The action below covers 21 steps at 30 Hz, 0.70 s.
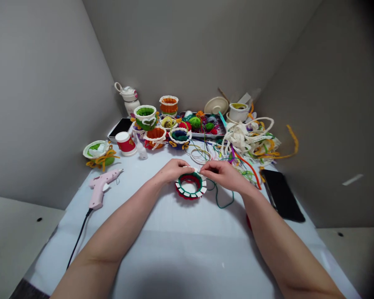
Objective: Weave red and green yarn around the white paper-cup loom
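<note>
A small round basket of green and red yarn with a ring of white tabs about its rim [190,195] is worked on at the middle of a pale blue-white table [174,249], set between two bare hands. Its far left rim is held by the left hand [173,169], fingers curled and thumb laid along the tabs. At the far right rim, the thumb and forefinger of the right hand [222,173] are drawn together in a pinch; whether a tab or yarn is caught between them cannot be told. A dark green yarn strand [217,198] is looped on the table just beside, below the right hand.

To the left, a pale pink glue gun [97,192] is laid near an upturned red paper cup with a white base [126,146]. Farther off, white-rimmed yarn baskets [156,135] are clustered beside a dark tray with a pale edge [210,136], filled with yarn balls [195,122]. On the right, white and yellow cords [244,137] are heaped beyond a black smartphone [282,197].
</note>
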### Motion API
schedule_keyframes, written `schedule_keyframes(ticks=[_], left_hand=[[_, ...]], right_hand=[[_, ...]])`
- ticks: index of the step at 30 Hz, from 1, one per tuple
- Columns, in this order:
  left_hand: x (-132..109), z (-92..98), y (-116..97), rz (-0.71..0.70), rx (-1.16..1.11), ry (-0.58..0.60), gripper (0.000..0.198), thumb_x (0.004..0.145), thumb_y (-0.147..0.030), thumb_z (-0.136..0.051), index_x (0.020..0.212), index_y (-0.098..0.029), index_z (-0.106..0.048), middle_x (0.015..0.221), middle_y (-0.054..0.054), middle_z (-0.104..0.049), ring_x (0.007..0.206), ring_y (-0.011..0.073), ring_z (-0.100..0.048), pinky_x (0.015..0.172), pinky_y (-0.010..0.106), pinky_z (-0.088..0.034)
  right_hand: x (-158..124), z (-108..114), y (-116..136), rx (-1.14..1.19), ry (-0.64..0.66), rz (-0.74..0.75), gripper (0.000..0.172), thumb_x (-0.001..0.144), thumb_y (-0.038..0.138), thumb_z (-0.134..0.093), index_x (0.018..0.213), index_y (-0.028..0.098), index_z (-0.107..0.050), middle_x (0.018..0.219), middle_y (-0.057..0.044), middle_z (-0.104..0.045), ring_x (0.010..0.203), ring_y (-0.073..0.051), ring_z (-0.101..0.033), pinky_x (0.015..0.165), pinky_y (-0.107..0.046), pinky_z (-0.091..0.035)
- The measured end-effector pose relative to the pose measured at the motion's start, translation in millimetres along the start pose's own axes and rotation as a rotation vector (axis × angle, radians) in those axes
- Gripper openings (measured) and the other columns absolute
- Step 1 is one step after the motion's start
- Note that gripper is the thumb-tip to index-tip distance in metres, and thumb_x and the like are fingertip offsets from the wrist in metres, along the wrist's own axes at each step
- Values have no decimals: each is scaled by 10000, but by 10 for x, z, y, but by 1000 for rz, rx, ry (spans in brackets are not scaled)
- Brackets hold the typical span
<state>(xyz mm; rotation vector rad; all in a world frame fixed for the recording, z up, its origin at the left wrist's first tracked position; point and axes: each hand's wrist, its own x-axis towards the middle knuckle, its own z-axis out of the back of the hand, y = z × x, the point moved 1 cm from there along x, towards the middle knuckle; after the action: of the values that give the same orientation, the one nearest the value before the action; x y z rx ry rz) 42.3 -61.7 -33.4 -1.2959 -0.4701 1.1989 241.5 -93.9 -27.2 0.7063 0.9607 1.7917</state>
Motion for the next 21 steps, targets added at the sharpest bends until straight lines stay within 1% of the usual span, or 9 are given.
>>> schedule_keyframes(ticks=[4, 9, 11, 14, 16, 18, 21], left_hand=[[4, 2, 3, -5, 14, -20, 263, 693, -382, -708, 770, -132, -681, 531, -18, -537, 491, 87, -434, 470, 220, -321], [2, -4, 2, 10, -11, -22, 279, 678, -387, -724, 783, -130, -689, 583, 2, -589, 509, 95, -462, 466, 220, -326], [-11, -7, -15, 16, -26, -20, 254, 681, -365, -722, 769, -130, -682, 567, -4, -578, 516, 99, -475, 477, 221, -343], [-13, -5, -13, 21, -28, -7, 241, 682, -357, -712, 762, -133, -672, 548, -14, -558, 514, 102, -480, 481, 223, -351], [8, 6, 18, 8, -29, 15, 254, 683, -367, -700, 768, -129, -667, 577, -9, -573, 522, 99, -482, 485, 222, -354], [36, 33, 60, -16, -19, 49, 270, 682, -378, -686, 777, -126, -664, 621, -2, -594, 538, 96, -487, 495, 219, -357], [49, 102, 93, -60, 31, 122, 257, 685, -365, -657, 792, -131, -660, 664, -1, -609, 571, 95, -496, 518, 211, -354]], right_hand=[[-35, 76, -11, -64, 47, 37, 217, 849, 365, -574, 800, 177, -671, 729, -27, -634, 666, -146, -510, 601, -265, -394], [-26, 164, -115, -51, 103, -25, 252, 844, 399, -575, 805, 169, -669, 724, -28, -633, 647, -143, -505, 577, -260, -381], [-21, 155, -132, -18, 153, -51, 257, 842, 404, -572, 805, 165, -661, 707, -18, -617, 637, -138, -500, 580, -255, -382], [-36, 82, -141, 15, 218, -70, 230, 837, 377, -564, 803, 166, -649, 699, -4, -600, 633, -132, -497, 589, -250, -384], [-58, 2, -155, 28, 195, -80, 199, 831, 346, -555, 802, 168, -641, 703, -1, -591, 634, -129, -491, 587, -245, -380], [-85, -102, -182, 67, 130, -101, 171, 826, 323, -545, 798, 174, -624, 683, 6, -570, 618, -125, -478, 572, -241, -372], [-116, -283, -227, 236, 25, -163, 171, 832, 356, -532, 811, 193, -578, 630, 26, -535, 570, -124, -472, 542, -241, -371]])
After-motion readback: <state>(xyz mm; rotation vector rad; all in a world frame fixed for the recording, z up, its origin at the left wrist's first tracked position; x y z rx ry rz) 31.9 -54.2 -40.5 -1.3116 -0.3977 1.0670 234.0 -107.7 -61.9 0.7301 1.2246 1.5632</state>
